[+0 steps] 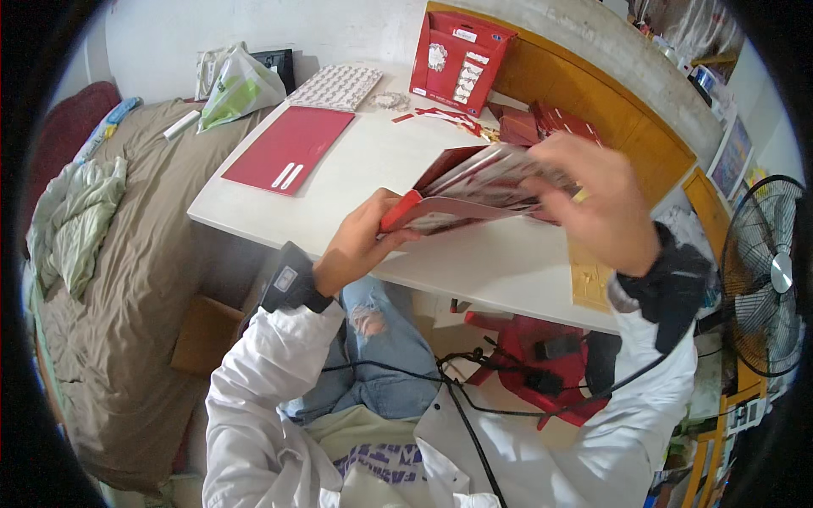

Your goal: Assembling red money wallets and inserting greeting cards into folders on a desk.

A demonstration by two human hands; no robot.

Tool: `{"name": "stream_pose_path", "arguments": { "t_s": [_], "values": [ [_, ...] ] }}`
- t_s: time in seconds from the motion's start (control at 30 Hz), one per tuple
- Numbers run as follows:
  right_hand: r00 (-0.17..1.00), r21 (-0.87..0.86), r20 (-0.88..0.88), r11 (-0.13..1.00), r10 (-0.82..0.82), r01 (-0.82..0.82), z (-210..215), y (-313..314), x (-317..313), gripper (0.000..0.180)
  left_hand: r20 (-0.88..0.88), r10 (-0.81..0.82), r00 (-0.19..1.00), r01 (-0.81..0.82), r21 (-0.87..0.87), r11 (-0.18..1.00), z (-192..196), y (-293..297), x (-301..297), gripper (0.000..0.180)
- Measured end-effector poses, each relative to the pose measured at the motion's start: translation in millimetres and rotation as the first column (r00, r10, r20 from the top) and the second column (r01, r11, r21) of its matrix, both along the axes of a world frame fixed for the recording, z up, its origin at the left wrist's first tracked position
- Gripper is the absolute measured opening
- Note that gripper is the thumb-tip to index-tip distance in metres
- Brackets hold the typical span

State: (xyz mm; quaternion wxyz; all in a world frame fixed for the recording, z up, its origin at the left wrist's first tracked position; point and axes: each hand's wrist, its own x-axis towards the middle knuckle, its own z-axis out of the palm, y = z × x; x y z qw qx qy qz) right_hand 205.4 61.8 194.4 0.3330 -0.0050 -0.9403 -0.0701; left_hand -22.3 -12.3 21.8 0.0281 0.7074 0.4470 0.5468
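Note:
Over the table's near edge I hold a flat red cardboard packet (413,203), tilted, with its top spread apart. My left hand (362,241) grips its left end, thumb below and fingers along the side. Inside lie thin, shiny sheets or sleeves (495,173), red and whitish; their exact kind is not clear. My right hand (597,190), somewhat smeared by motion, has its fingers and thumb closed round the right end of these sleeves.
On the white table (356,169) lie a red folder (290,151), a patterned sheet (334,87), red strips (440,117) and dark red packets (559,123). A red display box (461,61) stands behind. A gold sheet (589,275) lies at right, near a fan (766,271). Cables cross my lap.

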Motion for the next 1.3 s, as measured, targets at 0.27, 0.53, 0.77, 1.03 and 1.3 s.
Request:
{"name": "stream_pose_path", "arguments": {
  "t_s": [0.27, 0.53, 0.77, 1.03, 1.3],
  "values": [
    [0.895, -0.393, -0.343, 0.909, -0.284, 0.137, 45, 4, 75, 0.026, 0.319, 0.123, 0.940, -0.095, -0.102, 0.990, -18, -6, -22, 0.024],
    [0.559, -0.512, -0.619, 0.823, -0.552, 0.246, -46, 44, 135, 0.019, 0.365, 0.308, 0.879, -0.359, 0.082, 0.930, -7, -19, -32, 0.021],
    [0.691, -0.902, -0.355, 0.425, -0.630, -0.077, -158, 77, 27, 0.016, 0.539, 0.372, 0.756, -0.546, 0.204, 0.812, -2, -26, -43, 0.022],
    [0.685, -0.810, 0.078, 0.355, -0.724, 0.467, -203, 134, -21, 0.037, 0.548, 0.354, 0.758, -0.533, 0.207, 0.821, 4, -31, -47, 0.024],
    [0.465, -0.084, 0.134, 0.457, -0.875, 0.885, -155, 111, -18, 0.046, 0.516, 0.303, 0.801, -0.442, 0.169, 0.881, -10, -26, -39, 0.024]
  ]
}}
